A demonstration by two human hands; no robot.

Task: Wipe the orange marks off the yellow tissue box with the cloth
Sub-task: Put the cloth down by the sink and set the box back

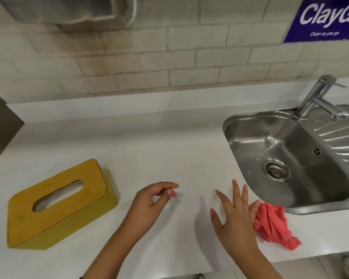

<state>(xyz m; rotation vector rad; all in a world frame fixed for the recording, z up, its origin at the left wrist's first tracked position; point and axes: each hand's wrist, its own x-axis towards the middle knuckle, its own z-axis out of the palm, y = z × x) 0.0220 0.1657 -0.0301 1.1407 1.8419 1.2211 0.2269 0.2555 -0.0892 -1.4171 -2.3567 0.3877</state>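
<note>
The yellow tissue box (58, 206) lies on the white counter at the left, its slotted lid facing up; I see no orange marks on the sides that show. A crumpled pink-red cloth (274, 224) rests on the counter near the sink's front corner. My right hand (236, 214) hovers just left of the cloth with fingers spread, its little-finger side touching or nearly touching the fabric, holding nothing. My left hand (149, 204) floats over the counter between box and cloth, fingers loosely curled, thumb near fingertips, empty.
A steel sink (240, 121) with a drain and a chrome tap (318, 97) fills the right side. A tiled wall runs behind the white counter (149, 141), with a blue sign (326, 19) at top right. The counter's front edge lies close below my arms.
</note>
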